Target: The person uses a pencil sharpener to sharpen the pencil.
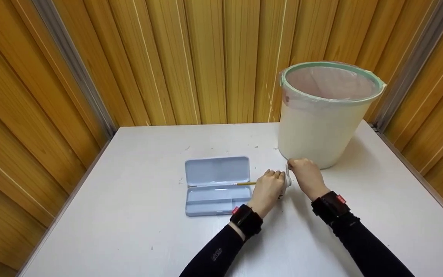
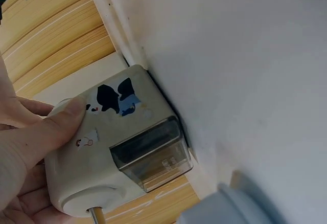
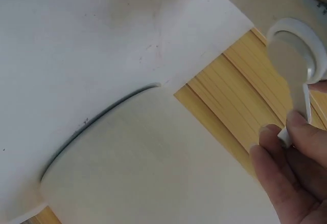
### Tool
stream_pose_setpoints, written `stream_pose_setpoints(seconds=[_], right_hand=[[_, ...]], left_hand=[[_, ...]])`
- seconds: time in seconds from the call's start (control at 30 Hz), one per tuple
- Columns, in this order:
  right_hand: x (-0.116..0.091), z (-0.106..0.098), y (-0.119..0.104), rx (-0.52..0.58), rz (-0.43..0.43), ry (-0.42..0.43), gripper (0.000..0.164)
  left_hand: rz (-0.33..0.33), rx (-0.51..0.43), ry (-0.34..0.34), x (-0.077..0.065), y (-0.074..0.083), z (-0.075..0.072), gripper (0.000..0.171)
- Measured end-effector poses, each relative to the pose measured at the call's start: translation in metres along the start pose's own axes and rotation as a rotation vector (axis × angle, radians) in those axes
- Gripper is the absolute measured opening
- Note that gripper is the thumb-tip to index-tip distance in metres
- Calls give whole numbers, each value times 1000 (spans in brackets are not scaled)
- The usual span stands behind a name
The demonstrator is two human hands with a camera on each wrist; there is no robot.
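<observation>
My left hand (image 1: 269, 190) grips a white crank pencil sharpener (image 2: 97, 147) with dark stickers and a clear shavings drawer (image 2: 153, 155). A yellow pencil (image 1: 246, 183) sticks out of the sharpener's left side in the head view, reaching over the pencil case. On the opposite side, my right hand (image 1: 308, 177) pinches the knob of the white crank handle (image 3: 294, 75) between thumb and fingers. Just left of the hands, a light blue pencil case (image 1: 208, 207) lies with its lid laid back, showing its divided compartments.
A large cream bin (image 1: 317, 130) with a green rim and a clear plastic liner stands at the back right, close behind my right hand. Small specks lie on the white table (image 1: 129, 200). Wood-patterned panels (image 1: 206, 61) rise behind and at both sides.
</observation>
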State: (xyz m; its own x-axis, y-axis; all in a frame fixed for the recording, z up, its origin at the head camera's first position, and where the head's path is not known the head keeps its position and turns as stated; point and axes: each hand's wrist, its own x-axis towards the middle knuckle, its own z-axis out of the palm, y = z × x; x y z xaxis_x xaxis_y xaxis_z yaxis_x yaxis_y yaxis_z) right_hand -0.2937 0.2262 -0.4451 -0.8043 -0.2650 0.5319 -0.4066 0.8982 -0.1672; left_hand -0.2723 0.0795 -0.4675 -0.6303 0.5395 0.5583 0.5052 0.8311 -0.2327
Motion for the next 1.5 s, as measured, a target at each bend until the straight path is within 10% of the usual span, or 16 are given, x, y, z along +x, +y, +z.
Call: stream_pose_setpoints(seconds=[0.23, 0.87, 1.03, 1.5], right_hand=[[0, 22, 11, 27, 61, -177, 8], [-8, 27, 15, 86, -26, -227, 11], [-16, 23, 16, 194, 47, -315, 16], [-40, 4, 9, 269, -98, -316, 16]], left_hand=[[1, -11, -43, -2, 6, -3, 28], [-48, 145, 42, 2, 7, -1, 14], [-71, 177, 17, 1, 12, -1, 19], [-85, 126, -66, 2, 11, -7, 23]])
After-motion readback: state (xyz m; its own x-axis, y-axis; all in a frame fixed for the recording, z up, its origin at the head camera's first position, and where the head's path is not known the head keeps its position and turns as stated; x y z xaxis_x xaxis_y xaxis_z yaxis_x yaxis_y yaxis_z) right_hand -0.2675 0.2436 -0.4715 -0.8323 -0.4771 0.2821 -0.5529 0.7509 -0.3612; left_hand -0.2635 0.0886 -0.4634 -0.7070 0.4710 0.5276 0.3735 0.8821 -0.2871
